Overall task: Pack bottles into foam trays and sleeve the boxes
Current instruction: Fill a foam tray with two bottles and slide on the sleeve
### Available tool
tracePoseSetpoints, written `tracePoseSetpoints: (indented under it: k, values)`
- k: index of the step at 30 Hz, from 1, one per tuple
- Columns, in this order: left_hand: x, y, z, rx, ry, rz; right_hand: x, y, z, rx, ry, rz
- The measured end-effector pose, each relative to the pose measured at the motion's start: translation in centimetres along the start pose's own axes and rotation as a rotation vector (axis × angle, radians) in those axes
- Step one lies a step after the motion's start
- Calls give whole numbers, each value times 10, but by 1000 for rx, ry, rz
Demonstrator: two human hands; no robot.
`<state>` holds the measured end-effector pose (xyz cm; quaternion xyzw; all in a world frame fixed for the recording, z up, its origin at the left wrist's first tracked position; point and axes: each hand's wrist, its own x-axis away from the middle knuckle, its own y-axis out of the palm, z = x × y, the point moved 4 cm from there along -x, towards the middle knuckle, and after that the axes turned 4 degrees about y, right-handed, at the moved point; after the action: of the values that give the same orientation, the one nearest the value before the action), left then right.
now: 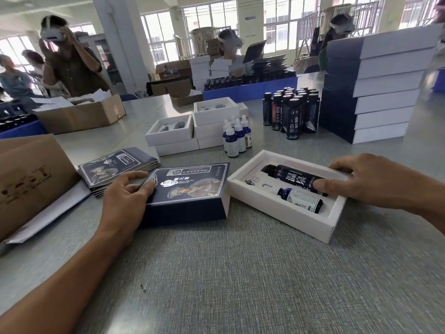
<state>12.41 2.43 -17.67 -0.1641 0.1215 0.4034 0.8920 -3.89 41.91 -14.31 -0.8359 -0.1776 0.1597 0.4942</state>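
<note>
Currently, left hand grips the sleeved box on the bench, fingers curled. Right hand fingers press the tall bottle into the foam tray.

Daylight is pouring in through the far windows, blowing them out to white; the room is looking bright and evenly lit; the hands are casting only faint, soft shadows on the grey table; the sleeve is catching a slight sheen; the wide lens is bending the edges, curving the far pillar and box stack; far figures are blurring; near objects are staying fairly sharp.
</note>
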Motion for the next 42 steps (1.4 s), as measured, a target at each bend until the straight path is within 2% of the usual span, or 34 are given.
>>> tracePoseSetpoints:
  k: [6,18,25,35,42]
  values:
    - [7,9,4,53,15,-47,4,6,-13,-21,-87,-87]
    - [7,13,1,-6,58,-10,5,1,-13,9,-165,-198]
    - [2,12,0,36,-14,12,3,0,-10,-26,-173,-224]
    - [-6,11,-2,-35,-13,-51,-2,1,-6,-65,-182,-249]
    - [-10,10,-3,-74,-37,-193,-1,2,-4,-97,-175,-256]
